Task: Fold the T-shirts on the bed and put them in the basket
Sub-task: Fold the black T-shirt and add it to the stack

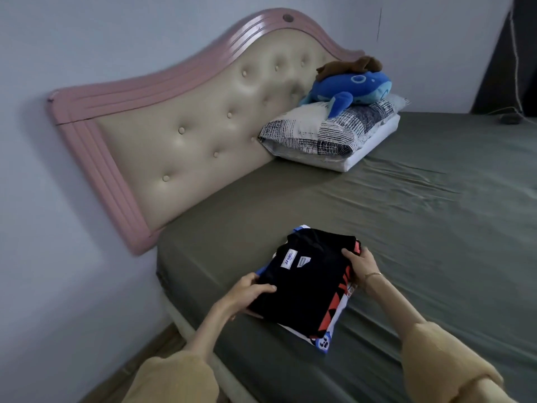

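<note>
Stack of folded T-shirts (308,289) lies near the bed's (421,228) front-left corner, black one on top; its two small white neck labels are too blurred to read, and red-orange lettering on the shirt below is cut off, unreadable. Left hand (250,289) grips the stack's left edge, fingers curled over the top. Right hand (361,264) grips the right edge, thumb on top, fingers tucked under. Olive sheet, pink-framed tufted headboard (180,135), patterned pillow (328,132) with blue plush toy (351,88), pale wall.
</note>
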The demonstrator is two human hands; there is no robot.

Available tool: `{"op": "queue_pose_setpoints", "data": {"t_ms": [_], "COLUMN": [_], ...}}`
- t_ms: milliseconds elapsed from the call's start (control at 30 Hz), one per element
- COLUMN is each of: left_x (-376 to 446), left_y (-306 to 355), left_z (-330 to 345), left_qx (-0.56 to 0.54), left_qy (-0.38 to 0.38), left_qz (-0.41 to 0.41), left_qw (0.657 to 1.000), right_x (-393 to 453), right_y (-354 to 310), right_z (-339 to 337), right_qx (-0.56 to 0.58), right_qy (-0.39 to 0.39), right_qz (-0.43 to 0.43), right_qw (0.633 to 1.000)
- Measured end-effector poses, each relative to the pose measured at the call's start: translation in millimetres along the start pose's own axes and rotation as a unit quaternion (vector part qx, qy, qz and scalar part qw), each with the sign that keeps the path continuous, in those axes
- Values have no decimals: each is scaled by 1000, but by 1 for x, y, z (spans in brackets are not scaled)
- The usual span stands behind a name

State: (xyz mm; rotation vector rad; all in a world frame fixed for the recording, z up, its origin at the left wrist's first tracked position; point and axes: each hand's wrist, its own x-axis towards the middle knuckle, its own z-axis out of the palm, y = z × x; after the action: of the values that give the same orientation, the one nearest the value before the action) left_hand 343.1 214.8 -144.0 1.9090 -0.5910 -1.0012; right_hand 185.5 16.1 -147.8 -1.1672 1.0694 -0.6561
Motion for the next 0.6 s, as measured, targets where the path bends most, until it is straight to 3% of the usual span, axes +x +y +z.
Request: {"op": "queue_pose_setpoints", "data": {"t_ms": [100,167,233,300,367,433,500,600], "left_x": [2,0,-1,2,4,6,9,14], "left_y": [10,19,25,27,30,32,30,23], "left_z": [3,13,27,43,57,72,81,83], "left_qx": [186,337,399,418,412,402,383,380], "left_qy": [96,197,255,271,233,133,40,30], "left_qz": [32,55,78,115,164,197,191,176], "left_qw": [977,919,877,860,866,884,903,908], "right_x": [-1,-5,-12,-19,-24,-26,-24,-23], "right_y": [-5,-5,-2,2,3,5,9,14], "right_z": [0,2,7,15,25,32,33,32], "right_qx": [-139,-220,-352,-466,-517,-574,-610,-618], "right_qy": [76,113,116,52,-41,-87,-82,-68], "right_qz": [-83,-163,-224,-273,-279,-240,-189,-169], "right_qw": [984,955,901,840,808,778,765,765]}}
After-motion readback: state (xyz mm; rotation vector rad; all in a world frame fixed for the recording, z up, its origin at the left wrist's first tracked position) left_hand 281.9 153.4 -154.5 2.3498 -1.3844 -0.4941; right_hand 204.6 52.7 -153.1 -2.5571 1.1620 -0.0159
